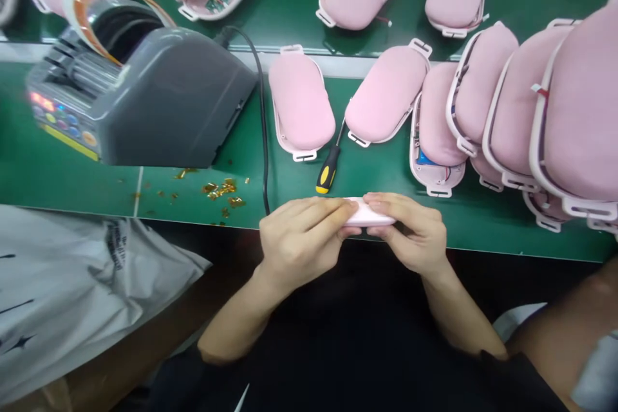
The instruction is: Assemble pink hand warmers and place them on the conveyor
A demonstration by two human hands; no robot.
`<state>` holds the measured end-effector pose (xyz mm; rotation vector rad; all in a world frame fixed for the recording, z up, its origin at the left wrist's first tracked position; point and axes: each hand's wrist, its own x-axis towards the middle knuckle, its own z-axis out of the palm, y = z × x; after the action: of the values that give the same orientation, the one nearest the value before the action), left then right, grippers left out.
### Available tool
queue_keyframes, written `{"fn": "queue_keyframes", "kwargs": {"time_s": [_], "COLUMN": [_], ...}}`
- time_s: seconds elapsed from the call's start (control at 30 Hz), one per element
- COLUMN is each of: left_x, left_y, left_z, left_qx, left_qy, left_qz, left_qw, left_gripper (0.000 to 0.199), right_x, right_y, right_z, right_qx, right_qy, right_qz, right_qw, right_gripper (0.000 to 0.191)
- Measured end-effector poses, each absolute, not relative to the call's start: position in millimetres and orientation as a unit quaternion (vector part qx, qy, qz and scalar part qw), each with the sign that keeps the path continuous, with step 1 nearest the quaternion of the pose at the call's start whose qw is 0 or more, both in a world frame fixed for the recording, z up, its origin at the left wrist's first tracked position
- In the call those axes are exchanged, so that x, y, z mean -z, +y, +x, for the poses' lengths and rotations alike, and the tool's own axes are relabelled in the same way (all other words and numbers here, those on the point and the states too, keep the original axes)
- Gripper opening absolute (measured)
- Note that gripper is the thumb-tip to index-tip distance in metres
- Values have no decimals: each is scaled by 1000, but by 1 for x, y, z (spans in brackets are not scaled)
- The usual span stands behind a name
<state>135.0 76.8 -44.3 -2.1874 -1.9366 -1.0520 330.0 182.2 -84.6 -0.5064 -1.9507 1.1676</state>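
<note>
Between my two hands, at the near edge of the green bench, is a small pale-pink plastic piece (pixel 369 214) with rounded ends. My left hand (pixel 306 235) pinches its left end, and the fingers of my right hand (pixel 412 225) close on the right end. Fingers cover much of the piece, so its exact kind is hard to make out. Just beyond my hands lies a screwdriver (pixel 328 170) with a black and yellow handle. Its shaft points toward two pink padded units, one on the left (pixel 304 103) and one on the right (pixel 386 93).
A grey tape dispenser (pixel 168 96) with a lit panel stands at left, its black cable (pixel 263 122) running down beside it. Amber tape scraps (pixel 224 190) litter the bench (pixel 164 196). Several pink units (pixel 512 116) lean stacked at right. A person in a light shirt (pixel 87 270) sits at left.
</note>
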Motion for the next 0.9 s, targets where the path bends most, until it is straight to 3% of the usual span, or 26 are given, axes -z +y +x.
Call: {"fn": "queue_keyframes", "kwargs": {"time_s": [0.13,0.23,0.3,0.4,0.47,0.6,0.9], "left_x": [31,23,17,9,8,21,45], "left_y": [102,123,130,122,106,76,65], "left_z": [104,89,91,109,122,134,150], "left_qx": [339,292,230,209,221,272,370], "left_qy": [-673,-616,-576,-551,-529,-545,-571], "left_qz": [-633,-604,-637,-735,-779,-784,-732], "left_qw": [-179,-413,-459,-336,-252,-118,-20], "left_gripper": [19,32,39,65,74,33,26], "right_x": [80,79,80,80,79,77,86], "right_y": [188,182,179,176,175,171,164], "right_z": [347,362,371,381,384,377,355], "right_qx": [-329,-152,-108,-177,-254,-318,-300], "right_qy": [-881,-914,-903,-892,-875,-837,-792], "right_qz": [-170,-217,-232,-236,-245,-252,-229], "right_qw": [296,308,344,343,333,366,479], "right_gripper": [75,64,50,31,30,34,20]}}
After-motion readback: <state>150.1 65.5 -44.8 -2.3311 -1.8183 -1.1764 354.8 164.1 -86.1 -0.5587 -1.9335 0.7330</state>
